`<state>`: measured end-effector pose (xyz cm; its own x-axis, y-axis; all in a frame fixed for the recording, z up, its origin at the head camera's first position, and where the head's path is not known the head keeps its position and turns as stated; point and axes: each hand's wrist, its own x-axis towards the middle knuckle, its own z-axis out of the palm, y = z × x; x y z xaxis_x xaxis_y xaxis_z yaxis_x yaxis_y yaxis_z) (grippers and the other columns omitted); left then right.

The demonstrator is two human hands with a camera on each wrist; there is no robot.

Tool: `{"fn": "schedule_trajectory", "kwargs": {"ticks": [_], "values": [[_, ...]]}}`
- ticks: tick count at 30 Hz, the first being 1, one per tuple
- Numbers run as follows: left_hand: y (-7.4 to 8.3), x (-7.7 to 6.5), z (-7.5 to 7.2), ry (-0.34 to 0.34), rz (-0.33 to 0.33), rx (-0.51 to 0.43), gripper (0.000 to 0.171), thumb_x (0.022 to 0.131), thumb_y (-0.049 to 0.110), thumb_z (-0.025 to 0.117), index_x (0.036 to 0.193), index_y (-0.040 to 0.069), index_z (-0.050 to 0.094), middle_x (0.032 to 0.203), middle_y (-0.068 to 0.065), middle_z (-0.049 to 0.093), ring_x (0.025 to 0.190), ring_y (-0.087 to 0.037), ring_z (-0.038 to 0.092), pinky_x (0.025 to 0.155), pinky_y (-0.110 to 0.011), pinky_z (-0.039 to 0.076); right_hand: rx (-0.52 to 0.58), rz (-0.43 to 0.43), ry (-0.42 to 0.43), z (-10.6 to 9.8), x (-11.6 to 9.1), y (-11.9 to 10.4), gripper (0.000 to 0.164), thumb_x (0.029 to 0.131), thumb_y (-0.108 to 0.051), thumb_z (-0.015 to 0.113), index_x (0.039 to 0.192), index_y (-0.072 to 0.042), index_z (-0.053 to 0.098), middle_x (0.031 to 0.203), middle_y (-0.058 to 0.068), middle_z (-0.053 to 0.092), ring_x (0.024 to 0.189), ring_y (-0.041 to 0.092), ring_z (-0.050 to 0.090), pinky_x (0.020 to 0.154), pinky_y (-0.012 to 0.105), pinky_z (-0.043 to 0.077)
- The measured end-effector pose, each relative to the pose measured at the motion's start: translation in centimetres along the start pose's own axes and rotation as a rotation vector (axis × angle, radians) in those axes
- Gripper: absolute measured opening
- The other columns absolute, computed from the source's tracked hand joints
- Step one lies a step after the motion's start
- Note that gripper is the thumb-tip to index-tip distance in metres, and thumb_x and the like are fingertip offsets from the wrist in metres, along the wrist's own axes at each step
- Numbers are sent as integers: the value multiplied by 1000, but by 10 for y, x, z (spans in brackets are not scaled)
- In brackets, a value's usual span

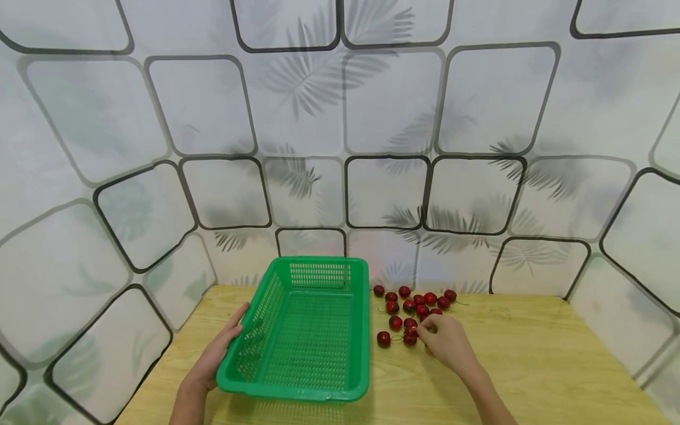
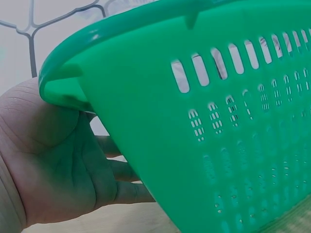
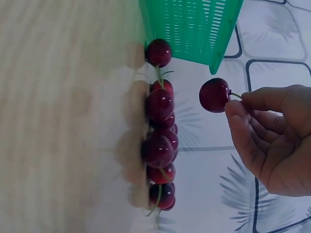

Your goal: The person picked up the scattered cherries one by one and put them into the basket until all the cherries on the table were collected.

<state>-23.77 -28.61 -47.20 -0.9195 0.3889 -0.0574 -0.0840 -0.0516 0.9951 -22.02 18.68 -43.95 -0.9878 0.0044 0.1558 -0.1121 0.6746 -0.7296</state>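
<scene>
My right hand (image 1: 443, 342) pinches a dark red cherry (image 3: 214, 95) by its green stem between thumb and forefinger. In the right wrist view the cherry hangs clear of the table, beside a cluster of other cherries (image 3: 158, 151). These lie on the table to the right of a green plastic basket (image 1: 363, 330), some with thin stems showing. My left hand (image 1: 212, 357) lies along the basket's left outer side. In the left wrist view its palm is below the rim, and its straight fingers pass behind the slotted wall, partly hidden. Inside, the basket shows only its bare slotted bottom.
The light wooden table (image 1: 531, 354) reaches back to a pale wall covering (image 1: 388, 192) with rounded squares and leaf prints, which also closes in both sides. A single cherry (image 1: 383, 339) lies near the basket's right rim.
</scene>
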Motion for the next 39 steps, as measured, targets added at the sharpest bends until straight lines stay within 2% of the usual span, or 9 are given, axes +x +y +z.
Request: {"fn": "schedule_trajectory", "kwargs": {"ticks": [5,9,13,17,22,28,34,37,39], "values": [[0,0,-1,-22,7,-11,61,111,38,22,159,24,-11,164,-13,-15,118,-15,52,92,-32,50,-18,-26,0,-3,6,-8,9,91,-6,67,84,-3,73,63,2,62,53,14,55,50,26,42],[-2,1,1,16,-7,-11,60,110,37,24,160,25,-7,165,-11,-12,123,-16,47,93,-33,49,-61,-74,6,-4,8,-17,8,90,-7,68,84,-4,73,66,1,63,54,11,51,52,26,41],[-2,1,1,53,-26,-7,59,110,38,25,161,27,-3,165,-9,-10,127,-17,42,95,-33,48,-67,-129,19,0,7,-33,8,90,-6,70,82,-6,73,70,-1,64,57,11,49,53,27,42],[-4,1,0,30,-20,-1,60,110,39,24,161,26,-6,165,-10,-12,127,-19,41,95,-33,48,-47,-182,32,9,3,-52,11,90,-5,70,80,-9,72,71,-4,64,58,9,50,55,25,43],[-4,1,-1,16,-14,5,61,110,40,24,160,25,-7,164,-11,-13,128,-17,40,96,-32,47,-61,-301,67,26,-1,-72,11,90,-7,71,81,-12,72,73,-6,67,60,4,51,58,23,45],[-3,0,0,-9,-7,-15,63,110,40,24,160,23,-11,163,-13,-12,123,-19,47,94,-35,49,-132,-538,64,56,-5,-86,7,90,-8,72,85,-13,72,79,-3,69,64,3,57,57,20,46],[-3,1,-2,-57,1,-59,63,110,41,23,159,26,-13,160,-17,-7,115,-21,55,92,-38,51,-231,-745,-17,85,-10,-94,8,91,-10,71,84,-14,70,79,-3,67,66,2,58,57,14,44],[-2,0,-3,-62,0,-62,62,110,41,23,159,27,-12,157,-11,8,113,-20,57,91,-38,51,-325,-773,-93,94,-10,-99,11,92,-14,70,82,-16,69,75,-8,64,63,-2,52,54,12,39],[-1,0,-3,-63,-5,-64,62,110,41,23,159,27,-13,152,-5,19,112,-20,58,91,-38,52,-360,-749,-175,99,-9,-102,11,93,-17,70,82,-18,70,74,-12,63,62,-4,50,55,12,39]]}}
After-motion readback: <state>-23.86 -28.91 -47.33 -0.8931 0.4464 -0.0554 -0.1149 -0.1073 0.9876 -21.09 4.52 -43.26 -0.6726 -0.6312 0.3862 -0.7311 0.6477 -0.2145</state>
